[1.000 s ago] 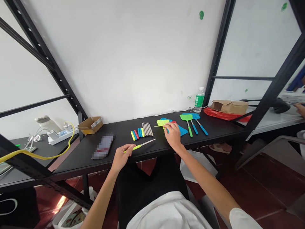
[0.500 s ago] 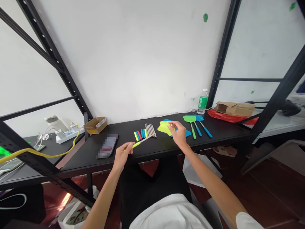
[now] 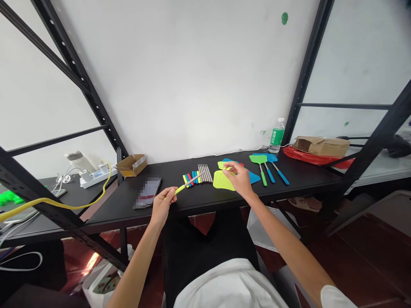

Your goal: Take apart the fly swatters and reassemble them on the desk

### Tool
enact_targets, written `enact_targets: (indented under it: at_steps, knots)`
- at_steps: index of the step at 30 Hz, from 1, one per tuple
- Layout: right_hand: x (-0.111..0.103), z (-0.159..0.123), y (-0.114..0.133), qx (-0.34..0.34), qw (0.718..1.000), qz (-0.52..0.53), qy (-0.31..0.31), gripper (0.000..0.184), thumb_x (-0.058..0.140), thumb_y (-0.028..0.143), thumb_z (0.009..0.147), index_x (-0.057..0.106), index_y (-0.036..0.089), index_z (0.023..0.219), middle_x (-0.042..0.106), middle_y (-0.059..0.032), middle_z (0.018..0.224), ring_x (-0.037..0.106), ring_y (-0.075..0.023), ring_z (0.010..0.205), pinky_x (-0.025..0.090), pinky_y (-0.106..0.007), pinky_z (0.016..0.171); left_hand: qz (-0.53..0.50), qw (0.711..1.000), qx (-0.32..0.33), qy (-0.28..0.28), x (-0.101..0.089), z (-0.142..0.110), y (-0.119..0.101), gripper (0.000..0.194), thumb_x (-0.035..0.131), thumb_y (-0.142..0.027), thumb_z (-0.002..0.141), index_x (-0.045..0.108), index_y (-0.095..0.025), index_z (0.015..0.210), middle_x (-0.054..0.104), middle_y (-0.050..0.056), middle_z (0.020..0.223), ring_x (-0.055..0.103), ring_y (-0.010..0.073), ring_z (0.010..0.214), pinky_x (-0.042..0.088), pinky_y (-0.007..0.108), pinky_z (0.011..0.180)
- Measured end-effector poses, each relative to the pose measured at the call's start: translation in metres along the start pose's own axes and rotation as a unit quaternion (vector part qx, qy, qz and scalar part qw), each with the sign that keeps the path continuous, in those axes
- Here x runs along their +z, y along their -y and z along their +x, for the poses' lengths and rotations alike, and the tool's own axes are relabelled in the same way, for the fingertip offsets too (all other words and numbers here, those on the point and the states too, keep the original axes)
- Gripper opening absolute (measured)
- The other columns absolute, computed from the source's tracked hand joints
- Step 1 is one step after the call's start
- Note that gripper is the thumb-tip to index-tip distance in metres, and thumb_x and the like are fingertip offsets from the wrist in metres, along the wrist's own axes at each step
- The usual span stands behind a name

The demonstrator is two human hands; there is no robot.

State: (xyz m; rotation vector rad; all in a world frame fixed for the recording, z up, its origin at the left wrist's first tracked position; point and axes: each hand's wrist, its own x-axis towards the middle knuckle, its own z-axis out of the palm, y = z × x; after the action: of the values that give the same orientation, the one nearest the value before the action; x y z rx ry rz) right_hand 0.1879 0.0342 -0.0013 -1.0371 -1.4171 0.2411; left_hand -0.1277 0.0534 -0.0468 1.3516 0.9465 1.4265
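My left hand (image 3: 163, 206) is closed on a fly swatter handle (image 3: 181, 188), a yellow grip with a metal rod that points up and to the right. In my right hand (image 3: 240, 179) the fingers pinch a yellow fly swatter head (image 3: 222, 180), a perforated sheet held just over the black table. The rod's tip and the head are apart. Another yellow head, blue heads (image 3: 253, 177) and a bit of red lie behind that hand, partly hidden. Several metal rods (image 3: 205, 173) lie side by side, next to coloured grips (image 3: 189, 179) partly crossed by the handle.
Several whole fly swatters, one green (image 3: 258, 160) and others blue (image 3: 272, 158), lie at the right. A water bottle (image 3: 276, 136) stands behind them. A phone (image 3: 148, 192) and small cardboard box (image 3: 131, 166) are on the left. Black metal posts (image 3: 81, 81) frame the table (image 3: 189, 205).
My right hand has lifted a yellow head off the pile and turned it, baring another yellow head and some red. My left hand still holds the handle. The view has shifted slightly.
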Motion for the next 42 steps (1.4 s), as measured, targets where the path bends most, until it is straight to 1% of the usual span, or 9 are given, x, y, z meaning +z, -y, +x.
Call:
enact_targets:
  at_steps: [6, 10, 15, 19, 26, 29, 34, 38, 42]
  knots:
    - [-0.004, 0.0, -0.012, 0.026, 0.991, -0.042, 0.125, 0.035, 0.064, 0.035, 0.082, 0.067, 0.026, 0.116, 0.071, -0.0057, 0.103, 0.065, -0.0246, 0.098, 0.05, -0.035, 0.081, 0.015, 1.0, 0.004, 0.005, 0.0, 0.0, 0.0, 0.035, 0.071, -0.047, 0.082, 0.073, -0.015, 0.097, 0.055, 0.0, 0.067, 0.046, 0.0101, 0.065, 0.037, 0.021, 0.061]
    - [-0.01, 0.001, -0.015, 0.04, 0.968, -0.131, 0.21, 0.047, 0.07, 0.034, 0.078, 0.065, 0.023, 0.123, 0.068, -0.0099, 0.118, 0.061, -0.031, 0.111, 0.047, -0.039, 0.088, 0.024, 1.0, 0.01, 0.005, 0.0, 0.001, 0.001, 0.034, 0.071, -0.047, 0.082, 0.074, -0.016, 0.096, 0.055, 0.0, 0.066, 0.047, 0.0101, 0.065, 0.037, 0.021, 0.061]
    - [-0.023, 0.003, -0.012, 0.042, 0.94, -0.195, 0.276, 0.064, 0.069, 0.027, 0.075, 0.054, 0.022, 0.137, 0.065, -0.0114, 0.122, 0.063, -0.0258, 0.092, 0.046, -0.032, 0.075, 0.038, 0.999, 0.014, 0.005, -0.002, 0.002, 0.003, 0.034, 0.07, -0.047, 0.082, 0.074, -0.016, 0.096, 0.056, 0.0, 0.066, 0.047, 0.0107, 0.064, 0.037, 0.022, 0.06]
    - [-0.036, 0.007, -0.009, 0.055, 0.93, -0.206, 0.299, 0.067, 0.068, 0.024, 0.074, 0.052, 0.023, 0.139, 0.07, -0.0062, 0.094, 0.061, -0.0208, 0.074, 0.041, -0.028, 0.063, 0.037, 0.999, 0.015, 0.004, -0.003, 0.003, 0.005, 0.034, 0.07, -0.046, 0.082, 0.073, -0.015, 0.096, 0.056, 0.0, 0.067, 0.047, 0.011, 0.065, 0.037, 0.022, 0.061]
    - [-0.055, 0.018, -0.007, 0.055, 0.976, -0.055, 0.206, 0.044, 0.067, 0.031, 0.078, 0.061, 0.025, 0.121, 0.069, 0.0009, 0.079, 0.06, -0.0169, 0.066, 0.044, -0.028, 0.064, 0.047, 0.999, 0.018, 0.009, -0.002, 0.001, 0.003, 0.035, 0.069, -0.047, 0.083, 0.074, -0.015, 0.097, 0.056, 0.0, 0.067, 0.048, 0.0114, 0.064, 0.036, 0.022, 0.061]
    - [-0.051, 0.02, -0.015, 0.102, 0.982, 0.067, 0.146, 0.041, 0.072, 0.039, 0.074, 0.064, 0.021, 0.11, 0.071, -0.0022, 0.08, 0.066, -0.0213, 0.074, 0.049, -0.032, 0.066, 0.052, 0.998, 0.022, 0.009, -0.002, 0.001, 0.003, 0.035, 0.07, -0.047, 0.082, 0.074, -0.016, 0.096, 0.057, 0.0, 0.066, 0.049, 0.0116, 0.064, 0.037, 0.023, 0.061]
    - [-0.013, 0.012, -0.033, 0.229, 0.945, 0.231, 0.031, 0.044, 0.076, 0.046, 0.067, 0.062, 0.019, 0.099, 0.072, -0.0065, 0.084, 0.069, -0.0233, 0.076, 0.053, -0.032, 0.062, 0.047, 0.999, 0.023, 0.013, -0.002, 0.002, 0.003, 0.034, 0.072, -0.046, 0.079, 0.075, -0.016, 0.096, 0.059, 0.0, 0.066, 0.051, 0.0119, 0.063, 0.038, 0.023, 0.06]
    - [0.019, -0.003, -0.034, 0.288, 0.921, 0.264, 0.015, 0.046, 0.072, 0.051, 0.07, 0.054, 0.023, 0.102, 0.067, -0.0019, 0.077, 0.063, -0.0177, 0.058, 0.032, -0.02, 0.034, 0.028, 0.999, 0.022, 0.018, -0.004, 0.002, 0.005, 0.033, 0.074, -0.044, 0.078, 0.075, -0.017, 0.095, 0.061, 0.001, 0.069, 0.053, 0.012, 0.065, 0.041, 0.024, 0.064]
    - [0.03, -0.012, -0.034, 0.31, 0.907, 0.286, 0.002, 0.047, 0.073, 0.047, 0.069, 0.049, 0.025, 0.101, 0.062, 0.0012, 0.073, 0.058, -0.0147, 0.053, 0.025, -0.018, 0.031, 0.012, 1.0, 0.017, 0.014, -0.005, 0.001, 0.004, 0.032, 0.077, -0.041, 0.076, 0.075, -0.017, 0.096, 0.065, 0.003, 0.075, 0.056, 0.0129, 0.07, 0.045, 0.025, 0.068]
